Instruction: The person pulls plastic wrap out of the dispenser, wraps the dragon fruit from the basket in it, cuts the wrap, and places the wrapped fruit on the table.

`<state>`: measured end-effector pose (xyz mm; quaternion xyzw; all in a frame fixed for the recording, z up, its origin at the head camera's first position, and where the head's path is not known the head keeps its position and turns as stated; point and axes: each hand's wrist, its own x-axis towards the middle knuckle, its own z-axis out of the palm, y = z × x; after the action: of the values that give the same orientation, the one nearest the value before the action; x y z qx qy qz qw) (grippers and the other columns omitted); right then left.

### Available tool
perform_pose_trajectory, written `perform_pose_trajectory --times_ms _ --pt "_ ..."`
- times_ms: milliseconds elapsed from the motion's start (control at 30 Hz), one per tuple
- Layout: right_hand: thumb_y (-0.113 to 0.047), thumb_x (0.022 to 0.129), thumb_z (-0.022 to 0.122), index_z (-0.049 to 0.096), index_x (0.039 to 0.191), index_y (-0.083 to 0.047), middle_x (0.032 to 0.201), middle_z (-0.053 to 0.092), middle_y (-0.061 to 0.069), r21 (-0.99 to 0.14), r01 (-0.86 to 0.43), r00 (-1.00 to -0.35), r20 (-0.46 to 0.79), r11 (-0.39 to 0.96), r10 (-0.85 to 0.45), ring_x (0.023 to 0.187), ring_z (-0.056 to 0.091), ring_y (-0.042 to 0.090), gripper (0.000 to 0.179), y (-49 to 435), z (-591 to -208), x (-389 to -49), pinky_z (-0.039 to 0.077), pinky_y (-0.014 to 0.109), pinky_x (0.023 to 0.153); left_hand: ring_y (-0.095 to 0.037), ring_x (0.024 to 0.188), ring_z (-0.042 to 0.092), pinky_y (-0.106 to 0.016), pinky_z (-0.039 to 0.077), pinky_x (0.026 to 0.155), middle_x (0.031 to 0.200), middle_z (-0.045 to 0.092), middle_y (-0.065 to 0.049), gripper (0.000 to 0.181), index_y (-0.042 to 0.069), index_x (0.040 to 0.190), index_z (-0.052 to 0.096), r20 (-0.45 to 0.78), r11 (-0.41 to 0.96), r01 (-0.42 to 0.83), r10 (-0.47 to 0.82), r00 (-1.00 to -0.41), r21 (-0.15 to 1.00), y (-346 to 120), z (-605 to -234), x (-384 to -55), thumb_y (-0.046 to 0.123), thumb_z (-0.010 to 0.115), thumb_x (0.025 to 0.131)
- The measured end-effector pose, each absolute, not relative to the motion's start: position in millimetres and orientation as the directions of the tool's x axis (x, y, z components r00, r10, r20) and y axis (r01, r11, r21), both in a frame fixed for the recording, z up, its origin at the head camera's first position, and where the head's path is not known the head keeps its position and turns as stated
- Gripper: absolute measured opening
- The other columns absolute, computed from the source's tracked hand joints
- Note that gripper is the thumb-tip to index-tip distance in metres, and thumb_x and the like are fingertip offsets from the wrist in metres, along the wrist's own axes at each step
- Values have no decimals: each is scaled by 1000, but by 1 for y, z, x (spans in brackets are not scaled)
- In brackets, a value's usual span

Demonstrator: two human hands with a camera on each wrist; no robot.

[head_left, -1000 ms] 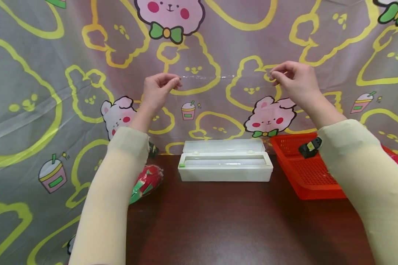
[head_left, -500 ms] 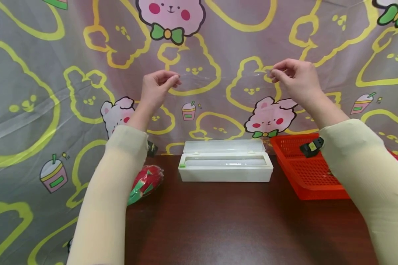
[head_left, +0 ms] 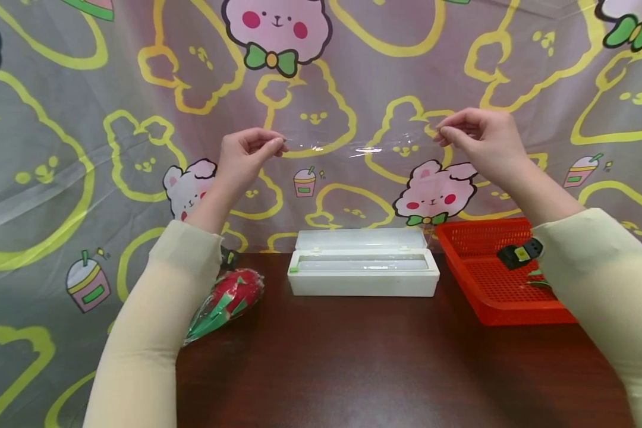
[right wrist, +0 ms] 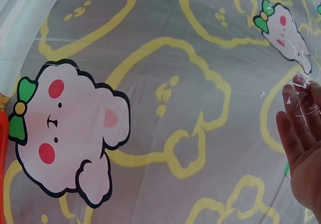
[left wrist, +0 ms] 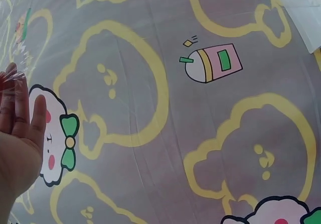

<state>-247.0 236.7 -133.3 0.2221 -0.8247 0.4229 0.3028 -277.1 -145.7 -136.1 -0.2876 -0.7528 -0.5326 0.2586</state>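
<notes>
A clear sheet of cling film spans the space between the hands, its glints showing against the patterned backdrop. At its left end my left hand pinches it between thumb and fingers. My right hand pinches the other end the same way. In the left wrist view, crinkled film meets the fingers of the left hand; in the right wrist view, film gathers at the right hand's fingertips. Below, on the dark table, a white cling film dispenser stands with its clear lid raised and a roll visible inside.
A red and green fruit, apparently a dragon fruit, lies in clear wrap beside the left forearm. On the right stands a red plastic basket with green leafy tips inside, partly behind the right sleeve. A patterned curtain hangs behind the table.
Both hands have come down a little, the left also shifting left, with the film still between them. Brighter glints show on it, and more of the fruit and basket is visible.
</notes>
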Motion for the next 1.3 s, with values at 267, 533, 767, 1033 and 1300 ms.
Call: perform_pose_trajectory --times_ms 267,533,767,1033,1300 --pt "-10 95 63 71 100 -4 81 69 -11 -549 -661 -687 717 512 -117 77 65 1 11 237 -136 -239 46 12 70 -17 85 67 -28 52 85 89 70 -6 16 -3 100 72 713 225 733 176 -679 642 -150 -138 -265 10 69 91" --pt "-9 94 64 71 100 -3 82 68 -10 -538 -687 -653 752 488 -90 75 65 4 11 236 -130 -238 48 11 74 -17 85 67 -27 52 84 89 71 -5 19 -4 102 71 725 225 740 161 -670 634 -149 -131 -262 11 69 91" --pt "-3 92 65 72 98 -1 81 70 -8 -551 -724 -639 763 415 -101 73 66 7 9 236 -132 -229 49 12 74 -17 83 68 -27 53 83 88 71 -6 14 -3 100 72 718 131 735 161 -678 665 -152 -136 -251 7 69 90" --pt "-2 91 66 72 104 -1 84 72 -1 -583 -722 -659 743 372 -116 74 68 8 14 240 -145 -209 50 13 73 -16 81 69 -27 54 80 86 72 -6 15 -5 98 72 693 105 713 173 -700 694 -155 -154 -225 8 69 90" --pt "-1 89 68 75 101 -5 79 72 -5 -637 -680 -706 703 363 -90 73 68 5 14 248 -160 -192 50 12 72 -16 74 68 -29 55 76 80 70 -6 15 -10 92 68 727 97 745 168 -666 660 -160 -176 -210 5 65 92"
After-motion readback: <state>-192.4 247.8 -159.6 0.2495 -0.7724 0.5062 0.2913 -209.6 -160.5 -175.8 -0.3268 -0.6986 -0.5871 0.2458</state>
